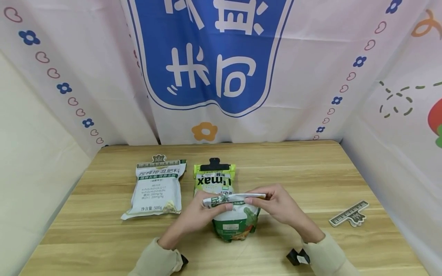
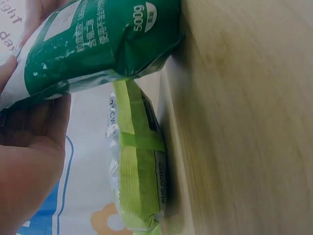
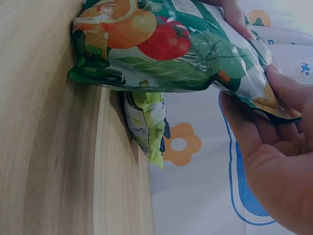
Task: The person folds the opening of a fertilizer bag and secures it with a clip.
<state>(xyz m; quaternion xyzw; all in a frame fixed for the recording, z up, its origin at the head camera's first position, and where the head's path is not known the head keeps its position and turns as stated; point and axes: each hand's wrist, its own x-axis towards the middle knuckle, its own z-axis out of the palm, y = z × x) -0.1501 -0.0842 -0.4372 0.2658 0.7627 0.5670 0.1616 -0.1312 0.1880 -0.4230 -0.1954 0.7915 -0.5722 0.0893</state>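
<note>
Both hands hold a green-and-white fertilizer bag (image 1: 230, 225) by its folded-over top, and its base rests on the table. My left hand (image 1: 206, 210) pinches the fold at its left end, thumb on the near side. At the other end, my right hand (image 1: 276, 202) grips the fold in the same way. Fruit and vegetable pictures cover one side of the bag (image 3: 166, 44) in the right wrist view. The left wrist view shows "500g" on the bag's green lower part (image 2: 112, 44).
Just behind lies a lime-green bag (image 1: 210, 184) with a black clip (image 1: 215, 165). To the left is a white fertilizer bag (image 1: 157, 191) with a keyboard-patterned clip (image 1: 158, 163) along its top. A similar loose clip (image 1: 350, 214) lies on the wooden table (image 1: 103, 245) at right.
</note>
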